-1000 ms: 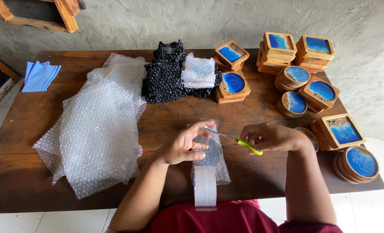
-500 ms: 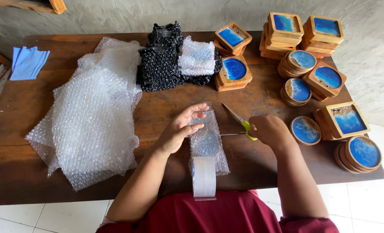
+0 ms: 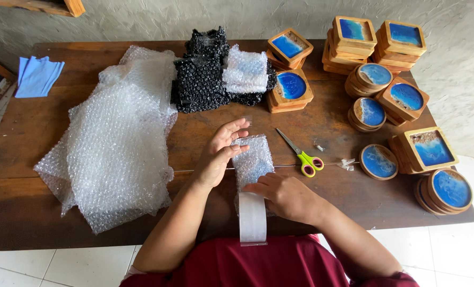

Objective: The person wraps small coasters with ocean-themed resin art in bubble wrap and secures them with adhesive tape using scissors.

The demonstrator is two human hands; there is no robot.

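Near the table's [image 3: 322, 114] front edge, your left hand [image 3: 220, 154] rests flat, fingers apart, on a bubble-wrapped parcel [image 3: 254, 159]. Your right hand [image 3: 286, 195] lies open on it beside a tape roll [image 3: 252, 217]; scissors [image 3: 302, 154] lie free.

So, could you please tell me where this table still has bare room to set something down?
Bare wood lies between the scissors and the coaster stacks, along the near edge right of the right hand, and between the blue cloth and the bubble wrap pile. The right side and the back middle are crowded.
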